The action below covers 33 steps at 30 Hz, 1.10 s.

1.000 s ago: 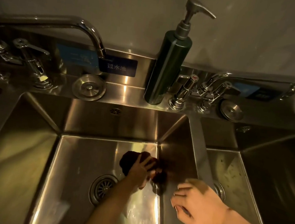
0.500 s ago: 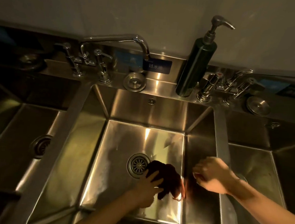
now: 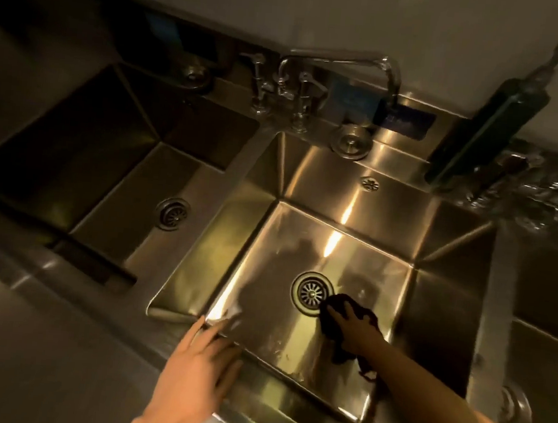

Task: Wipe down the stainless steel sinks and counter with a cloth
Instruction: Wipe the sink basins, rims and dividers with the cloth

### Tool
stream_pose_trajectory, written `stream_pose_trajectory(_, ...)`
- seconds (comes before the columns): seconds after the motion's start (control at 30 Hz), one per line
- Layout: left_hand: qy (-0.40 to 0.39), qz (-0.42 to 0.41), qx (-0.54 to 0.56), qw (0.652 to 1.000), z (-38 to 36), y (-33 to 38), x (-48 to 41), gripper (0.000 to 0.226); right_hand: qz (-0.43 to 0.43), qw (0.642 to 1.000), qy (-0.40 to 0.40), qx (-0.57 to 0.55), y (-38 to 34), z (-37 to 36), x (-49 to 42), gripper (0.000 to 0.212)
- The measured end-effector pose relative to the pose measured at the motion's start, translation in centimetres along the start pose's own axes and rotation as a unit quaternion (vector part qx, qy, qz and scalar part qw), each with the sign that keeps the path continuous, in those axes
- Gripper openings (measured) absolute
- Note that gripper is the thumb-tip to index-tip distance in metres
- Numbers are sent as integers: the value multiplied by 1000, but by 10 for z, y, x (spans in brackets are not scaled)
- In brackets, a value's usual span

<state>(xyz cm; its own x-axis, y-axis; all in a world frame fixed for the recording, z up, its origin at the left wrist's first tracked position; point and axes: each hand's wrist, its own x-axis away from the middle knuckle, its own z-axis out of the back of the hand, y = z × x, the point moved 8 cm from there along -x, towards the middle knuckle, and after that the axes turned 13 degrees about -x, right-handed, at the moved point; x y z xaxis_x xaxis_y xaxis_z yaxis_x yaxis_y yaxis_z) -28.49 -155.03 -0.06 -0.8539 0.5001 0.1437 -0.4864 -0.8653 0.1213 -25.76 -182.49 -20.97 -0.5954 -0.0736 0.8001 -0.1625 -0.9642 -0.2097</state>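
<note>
The middle stainless sink (image 3: pixel 266 273) fills the centre of the head view, its drain (image 3: pixel 312 293) near the front. My right hand (image 3: pixel 356 331) reaches in from the lower right. It presses spread fingers on a dark bunched cloth (image 3: pixel 331 332) on the sink floor, just right of the drain. Part of the cloth trails under my wrist. My left hand (image 3: pixel 192 368) rests flat on the sink's front rim at the lower left, holding nothing.
A second sink (image 3: pixel 135 233) with its own drain lies to the left and a third (image 3: pixel 544 349) to the right. Along the back ledge stand the faucet (image 3: pixel 349 61), a round plug (image 3: pixel 351 145) and a dark soap dispenser (image 3: pixel 484 127). The counter (image 3: pixel 43 343) runs along the lower left.
The view swung left and tilted. The cloth slid from the sink's right wall to beside the drain. It now lies under my right hand, while my left hand sits on the front rim.
</note>
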Motion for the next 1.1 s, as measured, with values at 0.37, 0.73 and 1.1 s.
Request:
stream_pose_trajectory(0.37,3,50,-8,999,-2,1,5,32,-75,997,28,9,26,-75,-20,98)
stream_pose_trajectory(0.73,12,39,-9,999,-2,1,2,30,71,991,104,40,34,66,-93,83)
stream_pose_trajectory(1.1,-32,33,-26,999,-1,1,3,30,66,990,64,106,20,-16,-65,72)
